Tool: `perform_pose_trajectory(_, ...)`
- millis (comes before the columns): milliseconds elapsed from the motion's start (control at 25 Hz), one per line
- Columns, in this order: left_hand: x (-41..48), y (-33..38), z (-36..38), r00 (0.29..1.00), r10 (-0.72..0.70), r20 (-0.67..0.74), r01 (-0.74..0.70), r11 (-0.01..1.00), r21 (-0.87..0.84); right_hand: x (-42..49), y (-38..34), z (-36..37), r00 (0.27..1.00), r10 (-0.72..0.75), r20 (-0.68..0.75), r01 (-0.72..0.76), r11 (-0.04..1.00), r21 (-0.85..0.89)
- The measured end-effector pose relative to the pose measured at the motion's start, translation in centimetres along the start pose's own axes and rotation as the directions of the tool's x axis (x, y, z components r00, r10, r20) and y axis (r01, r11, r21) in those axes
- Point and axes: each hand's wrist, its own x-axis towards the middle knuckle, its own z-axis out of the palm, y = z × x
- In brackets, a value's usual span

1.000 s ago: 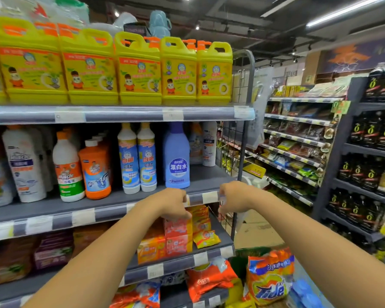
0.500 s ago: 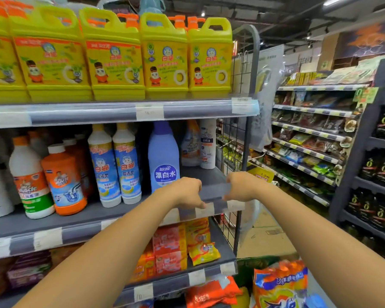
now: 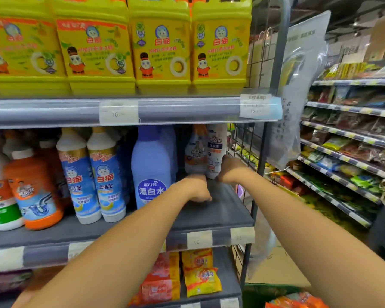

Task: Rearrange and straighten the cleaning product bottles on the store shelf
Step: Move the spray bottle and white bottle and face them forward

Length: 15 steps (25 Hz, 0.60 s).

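**Both hands deep in middle shelf, right hand on white bottle**

Right hand [image 3: 228, 168]: grip wrapped round the lower part of a white Mr Muscle bottle [image 3: 216, 150] at the back right of the middle shelf [image 3: 220, 210]. Fingers are curled against the bottle; the bottle stands upright, just inside the wire side panel [image 3: 247, 147].

Left hand [image 3: 196, 188]: fingers curled, knuckles down near the bare shelf surface, just in front of a second spray-type bottle [image 3: 196, 152] standing beside the white one. Can't tell whether it's touching that bottle or holding anything; grip looks loosely clenched, nothing visible in it.

Outward, same shelf: tall lilac bleach bottle [image 3: 151, 172] just left of the left hand, upright. Then two blue-and-white bottles [image 3: 93, 178] side by side, touching, upright. Further left an orange-based drain cleaner bottle [image 3: 35, 192] and a white one with green base [image 3: 0, 205], partly cut off by the frame edge.

Shelf above: row of yellow detergent jugs [image 3: 162, 47] packed edge to edge, labels forward. Shelf below: orange and yellow packets [image 3: 200, 278].
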Motion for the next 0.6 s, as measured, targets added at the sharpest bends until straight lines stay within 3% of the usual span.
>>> perform_pose_trajectory(160, 4.3, -0.1, 1.6, 0.994, -0.107, -0.007, 0.106, 0.991, -0.085, 4.4, 1.5, 2.8, 0.968, 0.171, -0.184, -0.079, 0.903, 0.423)
perform_pose_trajectory(280, 5.9, -0.4, 2.1, 0.983, -0.168, -0.072, 0.154, 0.974, -0.167, 6.8, 0.5, 4.4, 0.939, 0.267, -0.218, -0.099, 0.813, 0.573)
perform_pose_trajectory(400, 7.0, -1.2, 2.7, 0.962, -0.227, -0.152, 0.183, 0.948, -0.262, 8.2, -0.3, 5.4, 0.879, 0.447, -0.167, -0.113, 0.534, 0.838)
perform_pose_trajectory(480, 7.7, -1.8, 3.0, 0.94, -0.256, -0.226, 0.157, 0.911, -0.381, 8.6, 0.2, 6.0, 0.868, 0.476, -0.141, -0.09, 0.43, 0.898)
perform_pose_trajectory(600, 8.8, -2.1, 3.5, 0.86, -0.379, -0.341, 0.079, 0.759, -0.646, 8.7, 0.7, 6.2, 0.893, 0.414, -0.179, -0.02, 0.433, 0.901)
